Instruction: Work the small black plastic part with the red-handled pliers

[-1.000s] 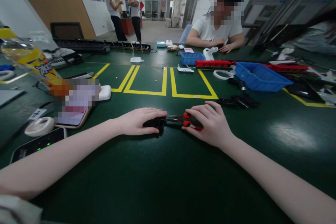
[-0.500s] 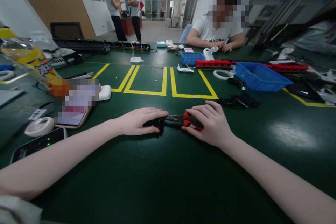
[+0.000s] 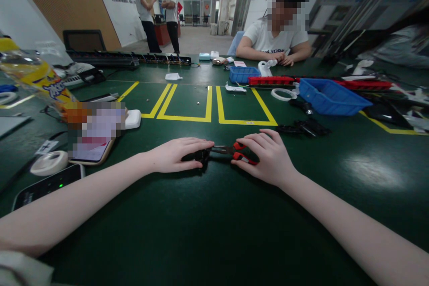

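In the head view, my left hand (image 3: 179, 154) is closed around a small black part (image 3: 201, 157), thumb in front and fingers behind, so much of it is hidden. My right hand (image 3: 266, 156) grips the red handles of a pair of needle-nose pliers (image 3: 239, 156). The pliers' jaws point left and reach the black part beside my left fingertips; whether they clamp it I cannot tell. Both hands are low over the dark green table (image 3: 214, 223). Beyond my right hand lies a heap of black parts (image 3: 306, 128).
A phone (image 3: 92, 143), a tape roll (image 3: 49, 163), a black device with a green light (image 3: 47, 183) and a drink bottle (image 3: 43, 80) are at left. Blue bins (image 3: 330, 98) and red strips (image 3: 271, 81) lie at the far right. A person (image 3: 275, 40) sits opposite.
The camera view has shifted very slightly. The pliers' handles look a little wider apart; my hands and the black part have stayed nearly in place.
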Action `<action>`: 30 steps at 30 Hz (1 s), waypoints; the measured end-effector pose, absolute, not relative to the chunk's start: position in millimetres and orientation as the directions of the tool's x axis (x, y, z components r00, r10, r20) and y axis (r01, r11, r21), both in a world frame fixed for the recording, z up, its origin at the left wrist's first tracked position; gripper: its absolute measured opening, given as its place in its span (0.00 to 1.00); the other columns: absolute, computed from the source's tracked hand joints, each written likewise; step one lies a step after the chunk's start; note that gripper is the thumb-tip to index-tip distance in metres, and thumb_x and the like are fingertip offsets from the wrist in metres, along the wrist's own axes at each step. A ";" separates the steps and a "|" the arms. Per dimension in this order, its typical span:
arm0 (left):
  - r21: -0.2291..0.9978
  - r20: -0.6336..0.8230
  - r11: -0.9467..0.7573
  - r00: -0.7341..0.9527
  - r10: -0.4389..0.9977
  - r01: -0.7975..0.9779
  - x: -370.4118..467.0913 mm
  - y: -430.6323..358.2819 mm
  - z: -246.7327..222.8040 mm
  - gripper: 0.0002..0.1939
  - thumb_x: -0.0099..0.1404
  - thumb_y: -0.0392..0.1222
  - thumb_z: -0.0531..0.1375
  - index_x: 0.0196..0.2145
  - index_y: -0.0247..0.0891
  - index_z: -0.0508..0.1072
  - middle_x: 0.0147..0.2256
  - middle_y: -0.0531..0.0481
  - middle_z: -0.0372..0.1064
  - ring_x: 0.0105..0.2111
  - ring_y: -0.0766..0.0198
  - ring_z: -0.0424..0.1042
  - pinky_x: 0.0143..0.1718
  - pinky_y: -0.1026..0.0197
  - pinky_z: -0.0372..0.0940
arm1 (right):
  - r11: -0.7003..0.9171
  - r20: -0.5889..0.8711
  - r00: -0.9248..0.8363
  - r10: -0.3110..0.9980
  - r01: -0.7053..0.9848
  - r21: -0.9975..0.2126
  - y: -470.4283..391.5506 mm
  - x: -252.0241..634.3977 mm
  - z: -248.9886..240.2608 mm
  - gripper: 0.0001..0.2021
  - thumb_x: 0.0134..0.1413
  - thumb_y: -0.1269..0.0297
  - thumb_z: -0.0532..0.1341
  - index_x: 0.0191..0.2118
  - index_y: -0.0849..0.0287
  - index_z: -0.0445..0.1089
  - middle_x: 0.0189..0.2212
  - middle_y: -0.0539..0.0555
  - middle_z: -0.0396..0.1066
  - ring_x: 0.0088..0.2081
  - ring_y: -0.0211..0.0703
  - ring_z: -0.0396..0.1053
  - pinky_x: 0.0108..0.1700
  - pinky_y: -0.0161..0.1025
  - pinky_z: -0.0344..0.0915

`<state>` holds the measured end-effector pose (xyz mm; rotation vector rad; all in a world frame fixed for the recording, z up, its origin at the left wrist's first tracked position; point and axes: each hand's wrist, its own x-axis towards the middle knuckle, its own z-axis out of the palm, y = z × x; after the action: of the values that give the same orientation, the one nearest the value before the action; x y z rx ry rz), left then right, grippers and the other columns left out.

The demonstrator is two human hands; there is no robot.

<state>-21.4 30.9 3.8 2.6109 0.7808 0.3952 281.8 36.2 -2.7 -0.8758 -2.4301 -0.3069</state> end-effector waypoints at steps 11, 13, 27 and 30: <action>0.472 0.153 -0.718 0.754 0.639 0.512 -21.6 29.5 2.6 0.28 0.69 0.45 0.60 0.63 0.40 0.56 0.60 0.39 0.63 0.59 0.50 0.66 0.56 0.47 0.65 | 0.768 0.511 -0.646 0.566 0.639 -0.043 36.2 281.9 -1.9 0.19 0.55 0.53 0.63 0.47 0.61 0.71 0.40 0.61 0.75 0.39 0.51 0.72 0.39 0.46 0.68; 0.470 0.156 -0.720 0.754 0.638 0.511 -21.7 29.4 2.7 0.28 0.69 0.45 0.60 0.63 0.40 0.57 0.60 0.39 0.63 0.59 0.51 0.65 0.57 0.47 0.64 | 0.769 0.511 -0.648 0.564 0.638 -0.039 35.9 281.8 -2.0 0.19 0.56 0.53 0.63 0.47 0.61 0.71 0.40 0.61 0.75 0.39 0.51 0.72 0.39 0.46 0.69; 0.464 0.121 -0.704 0.749 0.652 0.538 -21.5 30.0 2.2 0.31 0.67 0.46 0.61 0.64 0.41 0.55 0.61 0.40 0.61 0.60 0.50 0.64 0.56 0.48 0.64 | 0.772 0.503 -0.657 0.562 0.635 -0.033 35.6 281.4 -1.2 0.20 0.56 0.51 0.63 0.46 0.62 0.71 0.40 0.61 0.74 0.39 0.51 0.71 0.39 0.46 0.68; 0.477 0.118 -0.693 0.741 0.660 0.541 -21.0 29.9 2.2 0.32 0.67 0.47 0.62 0.64 0.41 0.55 0.61 0.40 0.61 0.59 0.50 0.65 0.55 0.49 0.65 | 0.765 0.503 -0.648 0.572 0.643 -0.042 36.4 281.7 -1.5 0.21 0.55 0.51 0.63 0.48 0.62 0.70 0.41 0.61 0.74 0.40 0.52 0.71 0.39 0.46 0.67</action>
<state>-21.0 29.9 2.2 2.5264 0.9183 0.3940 281.7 36.4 -1.5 -0.9129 -2.4619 -0.1902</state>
